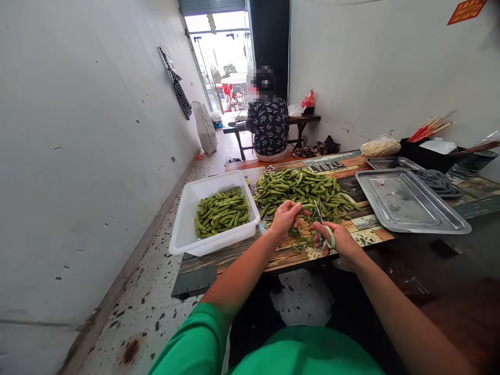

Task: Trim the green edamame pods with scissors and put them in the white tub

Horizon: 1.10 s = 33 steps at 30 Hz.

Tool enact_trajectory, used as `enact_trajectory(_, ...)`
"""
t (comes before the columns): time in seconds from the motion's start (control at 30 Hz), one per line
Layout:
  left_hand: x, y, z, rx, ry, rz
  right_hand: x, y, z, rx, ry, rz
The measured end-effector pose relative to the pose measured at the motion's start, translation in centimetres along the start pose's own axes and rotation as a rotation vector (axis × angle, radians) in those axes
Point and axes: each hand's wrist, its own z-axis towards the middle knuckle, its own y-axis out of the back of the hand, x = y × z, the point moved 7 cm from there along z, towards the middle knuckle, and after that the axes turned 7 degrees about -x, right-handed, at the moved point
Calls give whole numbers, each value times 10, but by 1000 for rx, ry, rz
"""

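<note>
Between the fingertips of my left hand [288, 217] is a green soybean pod [309, 207], its free end pointing right toward the scissors. My right hand [339, 240] grips a pair of scissors [331, 238] with pale green handles, blades upward beside the pod. Whether the blades touch the pod I cannot tell. Behind both hands a heap of green pods [300, 185] spreads over the patterned table [234, 251]. Small trimmed bits [299, 245] lie below my hands. On the left stands a white plastic tub [180, 229] with many pods in it.
Metal trays [414, 200] lie at the right, one with dark grey stuff. Behind them are a black box [425, 153] with skewers and a bagged bundle [380, 146]. Farther off, a person [267, 127] sits at another table. A white wall [97, 130] runs along the left.
</note>
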Motion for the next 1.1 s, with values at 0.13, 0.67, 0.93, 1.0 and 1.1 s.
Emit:
enact_trajectory(0.13,2,-3,-2,-6,19,64,-2,1,6,-51,9,-40)
enact_trajectory(0.67,-181,96,-65,-1022,-593,1507,-26,25,13,-70,-32,165)
enact_trajectory(0.93,-12,6,36,11,-425,1466,-28,22,14,-63,-34,99)
enact_trajectory(1.0,9,2,50,36,-408,1491,-29,22,16,-64,-19,80)
enact_trajectory(1.1,19,-1,59,48,-372,1560,-32,22,18,-70,-13,82)
